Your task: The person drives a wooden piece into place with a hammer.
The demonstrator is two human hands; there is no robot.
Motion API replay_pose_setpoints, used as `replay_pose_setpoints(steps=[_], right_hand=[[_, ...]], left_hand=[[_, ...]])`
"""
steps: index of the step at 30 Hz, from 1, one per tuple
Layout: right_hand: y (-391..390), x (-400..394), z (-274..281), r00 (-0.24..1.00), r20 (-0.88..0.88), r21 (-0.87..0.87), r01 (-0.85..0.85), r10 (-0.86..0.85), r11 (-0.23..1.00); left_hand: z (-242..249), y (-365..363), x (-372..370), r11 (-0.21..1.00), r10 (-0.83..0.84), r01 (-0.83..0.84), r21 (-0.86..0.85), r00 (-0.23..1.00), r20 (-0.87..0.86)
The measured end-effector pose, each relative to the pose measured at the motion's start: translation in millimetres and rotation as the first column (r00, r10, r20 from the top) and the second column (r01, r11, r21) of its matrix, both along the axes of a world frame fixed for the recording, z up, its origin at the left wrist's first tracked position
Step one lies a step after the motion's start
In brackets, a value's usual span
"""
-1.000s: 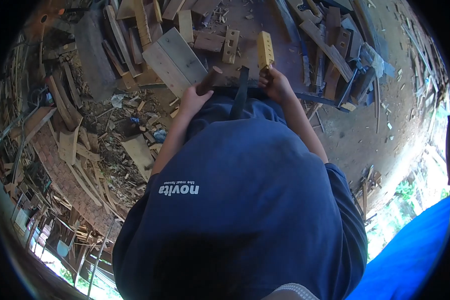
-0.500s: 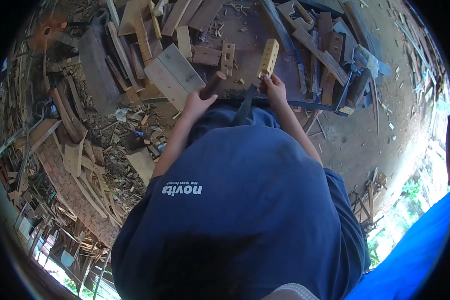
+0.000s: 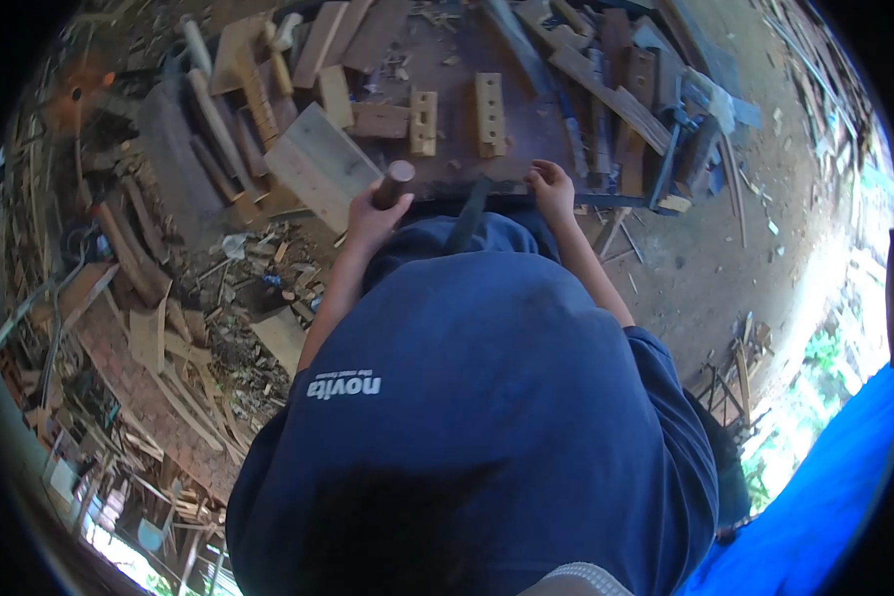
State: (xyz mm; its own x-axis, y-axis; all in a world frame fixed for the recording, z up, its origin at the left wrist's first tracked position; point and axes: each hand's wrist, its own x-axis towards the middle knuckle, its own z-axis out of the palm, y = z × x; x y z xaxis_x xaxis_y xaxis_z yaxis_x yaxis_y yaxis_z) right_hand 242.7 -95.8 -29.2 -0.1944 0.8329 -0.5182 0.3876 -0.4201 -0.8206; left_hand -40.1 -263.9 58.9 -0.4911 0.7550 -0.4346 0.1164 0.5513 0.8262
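My left hand (image 3: 375, 213) is wrapped round a dark cylindrical wooden piece (image 3: 395, 183), its round end facing up. My right hand (image 3: 550, 187) is over the bench's near edge, fingers apart and nothing visible in them. A pale wooden block with a row of holes (image 3: 490, 115) lies on the brown bench top (image 3: 459, 173), a little beyond and to the left of my right hand. Left of it rests a shorter pale block with slots (image 3: 423, 123). A dark flat strip (image 3: 470, 211) points up between my hands, over my lap.
A wide pale board (image 3: 320, 159) and mixed wood pieces fill the bench's left side. On the right are more planks (image 3: 611, 96) and a dark metal clamp-like tool (image 3: 673, 149). Wood scraps (image 3: 268, 263) litter the ground at left.
My right hand has let go of the long holed block, which now lies on the bench beside the shorter one. My left hand still holds the cylinder, now tilted more upright.
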Motion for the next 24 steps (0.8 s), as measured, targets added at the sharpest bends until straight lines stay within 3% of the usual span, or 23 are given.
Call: replay_pose_setpoints(steps=[1,3,5,7,9,10,12,15,18,22,24], right_hand=[[10,19,7,1.0,0.019,0.013,0.022,-0.022,1.0],[30,62,18,0.975,0.083,0.314,0.171,-0.207,0.934],[68,118,14,0.927,0.036,0.523,0.3,-0.373,0.798],[108,169,28,0.807,0.185,0.727,0.271,-0.56,0.631],[146,223,30,0.676,0.391,0.667,0.259,-0.624,0.698],[163,243,27,0.679,0.388,0.665,0.263,-0.623,0.7],[190,266,21,0.495,0.673,0.504,0.237,-0.55,0.83],[213,269,14,0.517,0.734,0.345,0.275,-0.441,0.897],[220,270,12,0.634,0.689,0.301,0.191,-0.351,0.934],[220,277,20,0.64,0.708,0.336,0.068,-0.299,0.939],[219,288,26,0.789,0.514,0.203,0.27,-0.337,0.941]], left_hand=[[1,2,3,1.0,-0.022,0.022,0.013,1.0,0.019],[-1,2,3,1.0,0.028,-0.028,0.009,0.999,0.035],[-15,-3,4,0.999,0.04,-0.04,0.016,0.998,0.044],[-18,-4,5,0.998,0.066,-0.067,0.014,0.997,0.037],[-13,-5,9,0.996,0.05,-0.051,-0.067,0.999,-0.019],[-8,-5,13,0.996,0.05,-0.052,-0.068,0.998,-0.025],[5,-2,22,0.995,0.071,-0.074,-0.068,0.997,-0.042],[26,2,37,0.991,0.098,-0.107,-0.081,0.99,-0.106],[30,2,50,0.984,0.154,-0.163,-0.066,0.981,-0.122],[28,-1,67,0.975,0.191,-0.201,-0.091,0.976,-0.105],[38,5,78,0.98,0.178,-0.188,-0.069,0.975,-0.134]])
